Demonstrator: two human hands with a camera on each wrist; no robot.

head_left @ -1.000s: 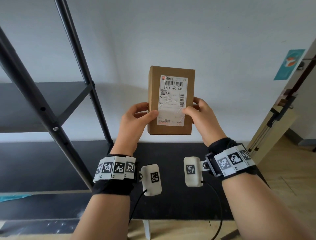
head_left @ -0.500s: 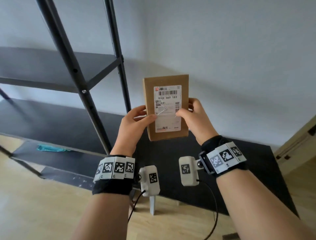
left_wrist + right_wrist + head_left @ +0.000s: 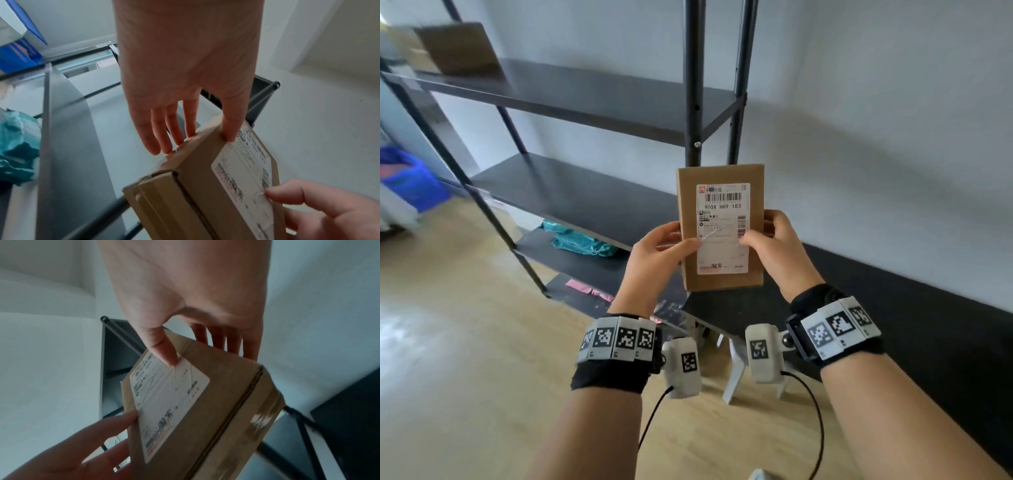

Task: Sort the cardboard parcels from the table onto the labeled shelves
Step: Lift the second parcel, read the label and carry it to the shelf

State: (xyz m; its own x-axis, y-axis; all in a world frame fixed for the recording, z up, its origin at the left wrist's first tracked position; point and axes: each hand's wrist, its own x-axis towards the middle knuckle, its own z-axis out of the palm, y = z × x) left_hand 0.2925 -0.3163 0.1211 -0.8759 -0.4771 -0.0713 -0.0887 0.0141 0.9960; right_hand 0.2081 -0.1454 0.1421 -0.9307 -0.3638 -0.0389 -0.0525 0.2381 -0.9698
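A flat brown cardboard parcel [image 3: 720,212] with a white shipping label stands upright in front of me, label facing me. My left hand [image 3: 683,238] grips its left edge, thumb on the front and fingers behind. My right hand [image 3: 756,231] grips the right edge the same way. In the left wrist view the left hand [image 3: 197,139] clasps the parcel [image 3: 205,186], thumb on the label's edge. The right wrist view shows the right hand [image 3: 202,353] with its thumb on the parcel's [image 3: 216,402] label. The black shelf unit [image 3: 592,96] stands just behind and to the left.
A blurred cardboard box [image 3: 458,48] sits on the upper shelf at far left. A teal bag [image 3: 575,240] lies on a lower shelf. The black table [image 3: 893,325] runs along the wall at right. A blue object [image 3: 410,178] stands at far left on the wooden floor.
My view has swung left, bringing more of the shelf unit into sight. Both hands keep the same hold on the parcel, now in front of the shelf's upright posts.
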